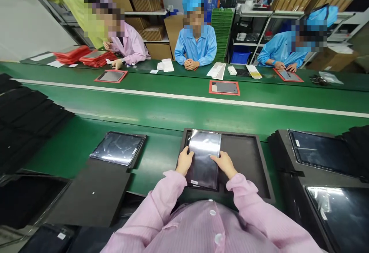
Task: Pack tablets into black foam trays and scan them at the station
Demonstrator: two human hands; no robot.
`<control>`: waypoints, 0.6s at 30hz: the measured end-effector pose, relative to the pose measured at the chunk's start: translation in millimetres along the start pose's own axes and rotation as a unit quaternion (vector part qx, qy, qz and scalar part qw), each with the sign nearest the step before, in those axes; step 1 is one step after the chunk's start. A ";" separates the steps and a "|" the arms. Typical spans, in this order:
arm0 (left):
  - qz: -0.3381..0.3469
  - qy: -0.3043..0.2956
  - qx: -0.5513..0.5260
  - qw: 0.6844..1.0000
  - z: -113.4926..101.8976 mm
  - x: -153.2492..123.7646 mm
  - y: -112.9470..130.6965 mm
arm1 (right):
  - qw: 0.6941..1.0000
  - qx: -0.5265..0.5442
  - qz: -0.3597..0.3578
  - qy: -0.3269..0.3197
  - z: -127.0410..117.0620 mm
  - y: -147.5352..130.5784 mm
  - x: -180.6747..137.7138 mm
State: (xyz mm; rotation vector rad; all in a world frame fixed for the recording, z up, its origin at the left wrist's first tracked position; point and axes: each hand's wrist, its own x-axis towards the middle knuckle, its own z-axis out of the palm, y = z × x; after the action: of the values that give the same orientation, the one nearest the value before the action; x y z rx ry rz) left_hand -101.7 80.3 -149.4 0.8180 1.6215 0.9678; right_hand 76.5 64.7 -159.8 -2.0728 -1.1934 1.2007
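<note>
A dark glossy tablet screen panel point(204, 164) with a small white label near its lower edge lies over the left compartment of a black foam tray point(264, 168). My left hand point(184, 161) grips the panel's left edge, thumb on top. On the opposite edge, my right hand point(225, 163) holds it the same way, with the thumb over the glass. Whether the panel rests on the tray floor or is slightly raised, I cannot tell. The tray's right compartment shows its bare dark floor.
Another screen panel point(119, 148) lies on black foam at left. Stacked foam trays with panels point(325, 151) stand at right, and more black trays point(25, 110) at far left. Beyond the green conveyor belt point(161, 91), several co-workers sit; red-framed panels point(224, 87) lie before them.
</note>
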 end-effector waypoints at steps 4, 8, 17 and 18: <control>-0.007 -0.013 0.018 1.000 -9.0 -1.9 -14.3 | 0.998 0.044 0.026 0.029 13.1 -5.3 10.0; -0.020 -0.035 0.011 0.999 -14.0 0.1 -16.1 | 0.986 0.163 0.028 -0.028 14.8 -15.4 7.9; 0.130 -0.021 -0.089 0.987 -43.5 5.5 13.4 | 0.938 0.324 -0.095 -0.076 5.3 -20.4 -45.2; 0.176 -0.044 -0.108 0.978 -45.1 1.7 16.2 | 0.936 0.317 -0.131 -0.077 -1.0 -19.4 -51.0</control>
State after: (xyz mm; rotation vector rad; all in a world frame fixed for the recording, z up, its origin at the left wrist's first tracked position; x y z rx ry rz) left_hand -145.1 80.2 -129.2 1.0004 1.2920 1.3124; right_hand 56.1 31.1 -121.8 -1.3240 -0.9380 1.4023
